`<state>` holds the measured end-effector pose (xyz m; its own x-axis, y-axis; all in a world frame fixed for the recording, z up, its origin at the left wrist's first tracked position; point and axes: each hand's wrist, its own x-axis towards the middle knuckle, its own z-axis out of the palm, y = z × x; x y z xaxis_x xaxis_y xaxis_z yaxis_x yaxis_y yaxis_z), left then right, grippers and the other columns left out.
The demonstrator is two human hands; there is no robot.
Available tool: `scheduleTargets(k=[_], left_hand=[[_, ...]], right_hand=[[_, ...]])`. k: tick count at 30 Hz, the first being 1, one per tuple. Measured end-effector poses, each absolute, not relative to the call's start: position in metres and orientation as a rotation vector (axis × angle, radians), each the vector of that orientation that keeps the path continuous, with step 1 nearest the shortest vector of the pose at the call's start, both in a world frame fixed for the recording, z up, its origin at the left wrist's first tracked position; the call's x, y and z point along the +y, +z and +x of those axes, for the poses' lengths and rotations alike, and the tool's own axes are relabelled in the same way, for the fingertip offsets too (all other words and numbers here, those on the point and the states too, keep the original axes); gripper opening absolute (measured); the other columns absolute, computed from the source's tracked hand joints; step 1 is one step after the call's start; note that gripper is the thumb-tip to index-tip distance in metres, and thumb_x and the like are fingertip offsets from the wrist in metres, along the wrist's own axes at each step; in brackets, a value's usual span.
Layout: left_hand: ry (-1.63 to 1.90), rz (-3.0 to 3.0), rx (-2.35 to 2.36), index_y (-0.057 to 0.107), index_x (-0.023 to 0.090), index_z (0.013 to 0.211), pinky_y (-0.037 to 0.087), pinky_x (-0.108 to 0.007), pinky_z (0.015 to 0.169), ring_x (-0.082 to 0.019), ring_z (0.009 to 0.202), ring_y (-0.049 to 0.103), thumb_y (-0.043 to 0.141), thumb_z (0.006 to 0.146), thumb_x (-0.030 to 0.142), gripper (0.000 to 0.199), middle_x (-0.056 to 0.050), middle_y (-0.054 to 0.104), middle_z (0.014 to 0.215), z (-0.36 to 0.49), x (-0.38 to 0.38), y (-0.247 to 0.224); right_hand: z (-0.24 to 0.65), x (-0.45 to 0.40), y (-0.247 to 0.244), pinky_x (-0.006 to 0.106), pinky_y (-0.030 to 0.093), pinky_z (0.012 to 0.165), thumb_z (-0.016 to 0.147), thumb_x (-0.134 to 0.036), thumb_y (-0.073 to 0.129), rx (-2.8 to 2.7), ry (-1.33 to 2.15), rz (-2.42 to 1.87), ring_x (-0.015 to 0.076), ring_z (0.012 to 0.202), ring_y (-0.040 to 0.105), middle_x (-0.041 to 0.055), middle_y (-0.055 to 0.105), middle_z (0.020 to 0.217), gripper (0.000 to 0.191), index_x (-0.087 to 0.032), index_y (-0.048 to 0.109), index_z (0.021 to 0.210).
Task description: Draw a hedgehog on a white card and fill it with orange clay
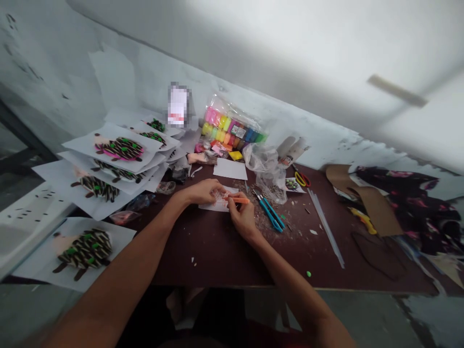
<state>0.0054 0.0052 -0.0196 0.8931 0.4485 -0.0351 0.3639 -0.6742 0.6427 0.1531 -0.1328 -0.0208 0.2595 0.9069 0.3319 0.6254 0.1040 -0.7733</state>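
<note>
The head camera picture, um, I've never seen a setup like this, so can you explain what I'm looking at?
Sure. There's no machine here: one person is working with two bare hands. The camera sits on their head, looking forward and down, so their forearms reach in from the bottom edge.

The right hand holds a slim orange tool over a small white paper with pinkish bits on it. The left hand is at that paper's edge; what its fingers do exactly is too small to tell.

On the dark brown table, stacked sheets bearing spiky, hedgehog-like figures are on the left. A clear pack of colorful pieces is at the back, and a teal-handled tool lies right of the hands.
</note>
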Motion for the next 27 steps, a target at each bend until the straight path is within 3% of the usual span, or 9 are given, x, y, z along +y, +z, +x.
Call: scheduleTargets(k=[10,27], left_hand=[[0.174,2.373,0.612,0.067,0.017,0.122,0.042,-0.03,0.094,-0.023,0.108,0.056,0.06,0.069,0.013,0.054,-0.008,0.063,0.114,0.0054,-0.0003,-0.0145],[0.216,2.374,0.587,0.067,0.019,0.118,0.044,-0.032,0.094,-0.023,0.106,0.057,0.061,0.067,0.014,0.052,-0.007,0.064,0.112,0.006,0.0042,-0.0241]], right_hand=[[0.1533,-0.1283,-0.0251,0.025,0.037,0.054,0.088,-0.035,0.049,-1.446,0.268,-1.632,0.014,0.055,0.053,-0.0001,0.058,0.063,0.022,-0.02,0.059,0.075],[0.1539,-0.1279,-0.0298,0.025,0.037,0.053,0.09,-0.04,0.049,-1.56,0.31,-1.712,0.0139,0.053,0.056,0.0027,0.069,0.072,0.027,-0.02,0.065,0.085]])
